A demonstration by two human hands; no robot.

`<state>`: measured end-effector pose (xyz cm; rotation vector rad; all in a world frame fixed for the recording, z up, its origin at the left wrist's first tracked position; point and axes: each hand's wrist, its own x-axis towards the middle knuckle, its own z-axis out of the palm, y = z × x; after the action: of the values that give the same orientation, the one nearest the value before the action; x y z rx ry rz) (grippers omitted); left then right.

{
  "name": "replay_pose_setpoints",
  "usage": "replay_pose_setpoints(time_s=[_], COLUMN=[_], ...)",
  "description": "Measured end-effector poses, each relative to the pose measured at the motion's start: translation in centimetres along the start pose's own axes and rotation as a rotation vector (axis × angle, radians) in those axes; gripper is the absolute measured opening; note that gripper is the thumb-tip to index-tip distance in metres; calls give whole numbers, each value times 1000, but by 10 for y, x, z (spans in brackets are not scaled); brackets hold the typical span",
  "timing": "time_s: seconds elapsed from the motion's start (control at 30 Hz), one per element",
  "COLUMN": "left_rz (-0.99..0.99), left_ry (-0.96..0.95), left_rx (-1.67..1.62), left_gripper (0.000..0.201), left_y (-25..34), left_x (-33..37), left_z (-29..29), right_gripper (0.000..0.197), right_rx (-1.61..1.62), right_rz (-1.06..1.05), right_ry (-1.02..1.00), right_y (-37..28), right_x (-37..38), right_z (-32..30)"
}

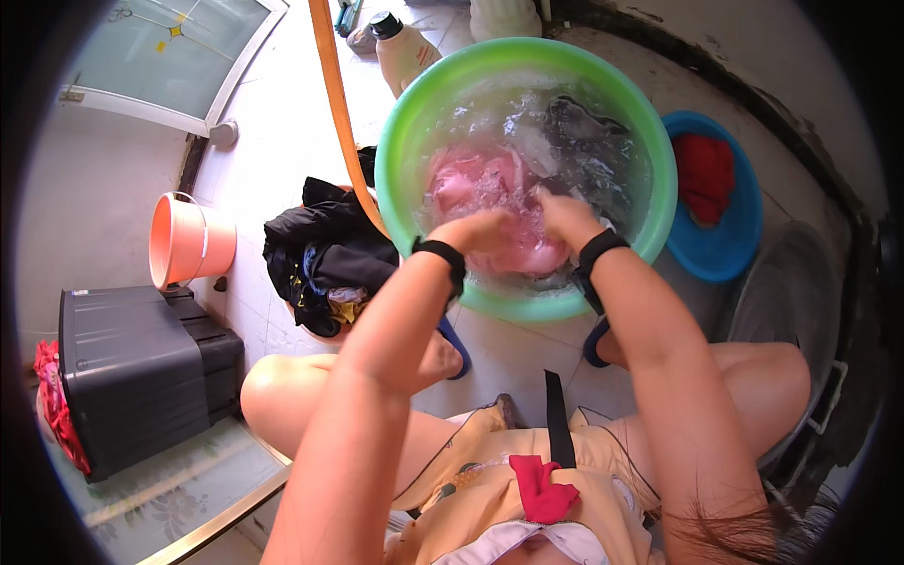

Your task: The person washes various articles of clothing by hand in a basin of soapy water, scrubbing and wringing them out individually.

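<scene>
A large green basin (400,188) of sudsy water stands in front of me. Pink cloth (471,179) lies bunched in its near left part, partly under water. My left hand (482,231) is closed on the pink cloth, its fingertips sunk in the folds and water. Close beside it, my right hand (567,218) also grips the cloth with curled fingers, partly hidden by the water. Dark cloth (579,122) soaks at the basin's far right side. Each wrist has a black band.
Left of the basin lies a pile of black clothes (344,259). A pink bucket (193,243) and a dark grey plastic box (137,367) stand farther left. A blue tub (744,240) holds red cloth (704,174) at right. A bottle (403,55) stands behind; an orange hose (334,94) hangs nearby.
</scene>
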<state>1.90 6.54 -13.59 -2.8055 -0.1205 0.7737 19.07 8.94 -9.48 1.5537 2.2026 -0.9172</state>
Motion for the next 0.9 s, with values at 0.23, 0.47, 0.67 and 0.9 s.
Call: replay_pose_setpoints(time_s=[0.23, 0.47, 0.67, 0.9], left_rz=[-1158, -830, -844, -925], left_ry=[544, 839, 1232, 1850], left_rx=[-1161, -1284, -1676, -1964], left_gripper=[67, 60, 40, 32], left_y=[8, 3, -2, -25], left_x=[-57, -46, -39, -54], left_z=[-63, -109, -175, -180], right_gripper=[47, 44, 39, 47], right_rx=[643, 1050, 1364, 1817], right_rz=[-592, -744, -767, -289], right_ry=[434, 489, 560, 195], right_y=[-6, -63, -54, 12], right_x=[-67, -161, -196, -164], right_z=[-73, -132, -137, -89])
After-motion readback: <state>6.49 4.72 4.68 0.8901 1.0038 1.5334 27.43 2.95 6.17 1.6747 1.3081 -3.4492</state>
